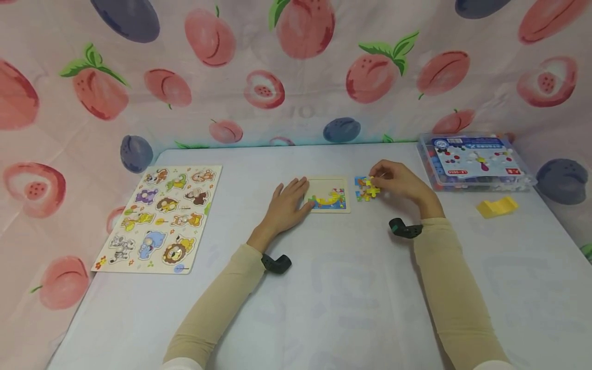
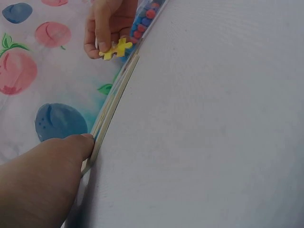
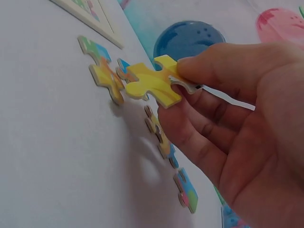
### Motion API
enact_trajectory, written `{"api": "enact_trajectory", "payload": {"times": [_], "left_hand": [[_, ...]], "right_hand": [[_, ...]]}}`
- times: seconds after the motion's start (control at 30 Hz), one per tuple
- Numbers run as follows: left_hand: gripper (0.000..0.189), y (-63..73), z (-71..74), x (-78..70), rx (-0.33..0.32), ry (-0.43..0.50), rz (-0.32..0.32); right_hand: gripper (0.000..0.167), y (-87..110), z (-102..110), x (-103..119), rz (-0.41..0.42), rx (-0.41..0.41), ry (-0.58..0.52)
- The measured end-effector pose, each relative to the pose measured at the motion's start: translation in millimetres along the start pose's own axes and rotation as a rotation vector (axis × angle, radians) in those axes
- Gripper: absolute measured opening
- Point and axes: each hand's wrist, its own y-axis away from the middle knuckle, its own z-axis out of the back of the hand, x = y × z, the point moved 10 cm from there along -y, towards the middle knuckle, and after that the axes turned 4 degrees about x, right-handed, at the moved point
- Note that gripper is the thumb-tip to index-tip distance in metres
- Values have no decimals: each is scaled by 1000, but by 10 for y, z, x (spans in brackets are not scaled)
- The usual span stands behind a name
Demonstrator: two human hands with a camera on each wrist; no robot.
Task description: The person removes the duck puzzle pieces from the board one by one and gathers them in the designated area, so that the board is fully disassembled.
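Observation:
A small wooden puzzle tray (image 1: pixel 326 184) lies on the white table, with joined colourful pieces along its lower and right parts. My left hand (image 1: pixel 288 203) rests at the tray's left side with fingers extended; in the left wrist view its thumb (image 2: pixel 78 145) touches the tray's edge. To the right of the tray, my right hand (image 1: pixel 401 181) pinches a yellow jigsaw piece (image 3: pixel 154 83) between thumb and fingers, raised above the table. Beneath it several loose jigsaw pieces (image 3: pixel 107 76) lie on the table.
An animal puzzle board (image 1: pixel 154 216) lies at the left. At the back right stands a clear plastic box (image 1: pixel 478 162) of small coloured parts, with a yellow curved block (image 1: pixel 497 207) in front. A fruit-print cloth (image 1: pixel 300 92) hangs behind the table.

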Motion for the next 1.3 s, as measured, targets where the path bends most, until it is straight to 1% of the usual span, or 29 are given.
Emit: {"api": "enact_trajectory", "payload": {"times": [0.23, 0.43, 0.7, 0.77, 0.87, 1.07, 1.3], "left_hand": [[62, 2, -6, 4, 12, -4, 8], [61, -4, 5, 2, 2, -4, 2], [61, -6, -7, 6, 9, -7, 0], [61, -3, -2, 4, 8, -7, -1], [61, -1, 2, 3, 4, -6, -4], [61, -4, -5, 14, -1, -9, -3], [61, -8, -2, 8, -2, -11, -4]], "right_hand": [[22, 64, 32, -72, -33, 24, 10], [21, 82, 41, -163, -62, 53, 16], [30, 112, 0, -193, -69, 130, 49], [30, 115, -3, -196, -78, 139, 50], [29, 121, -4, -200, -92, 142, 74], [24, 117, 6, -218, -100, 119, 150], [22, 104, 0, -241, -87, 111, 161]]}}
